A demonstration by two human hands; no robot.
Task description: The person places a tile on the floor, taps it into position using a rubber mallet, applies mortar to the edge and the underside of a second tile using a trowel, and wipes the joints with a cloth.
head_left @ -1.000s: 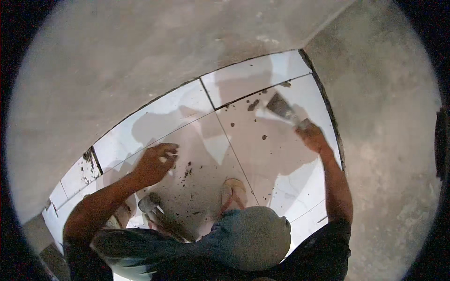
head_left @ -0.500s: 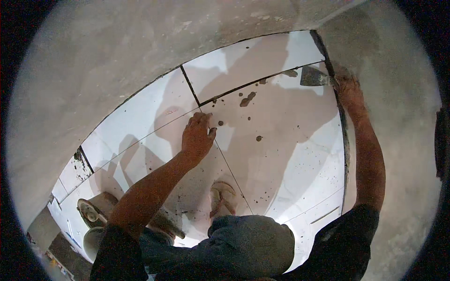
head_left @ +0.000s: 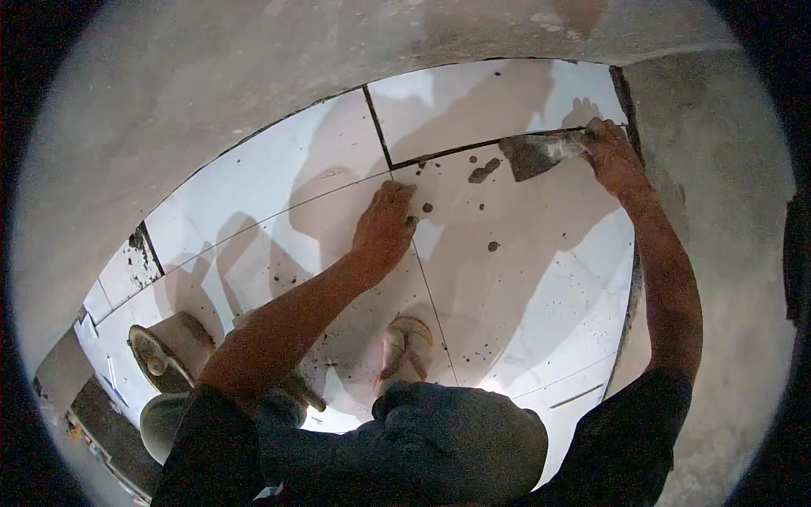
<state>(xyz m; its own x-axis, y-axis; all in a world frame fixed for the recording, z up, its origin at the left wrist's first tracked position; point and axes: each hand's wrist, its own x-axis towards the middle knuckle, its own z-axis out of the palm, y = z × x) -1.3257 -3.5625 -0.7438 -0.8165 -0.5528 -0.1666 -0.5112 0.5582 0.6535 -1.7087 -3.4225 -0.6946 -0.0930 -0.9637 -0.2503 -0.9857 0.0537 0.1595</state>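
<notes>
My right hand [head_left: 614, 156] grips the handle of a putty knife [head_left: 534, 157]. Its wide grey blade points left, over the dark joint between a narrow tile [head_left: 498, 101] by the far wall and a large white floor tile [head_left: 524, 220]. Grey smears mark the blade. My left hand [head_left: 386, 221] leans on the floor beside the corner where several tiles meet, its thumb apart from the bent fingers. Nothing shows in that hand. Dark wet-looking mortar blobs [head_left: 485, 171] dot the tile between my hands.
Bare cement walls bound the floor at the far side [head_left: 253, 51] and right [head_left: 718, 211]. A dirty bucket [head_left: 173, 342] with a round object inside stands at the left. My sandalled foot [head_left: 404, 351] is on the tiles. Crumbs lie scattered around.
My right hand has brought the putty knife left, away from the right wall edge and along the joint. The view has shifted slightly; my left hand stays near the same tile corner.
</notes>
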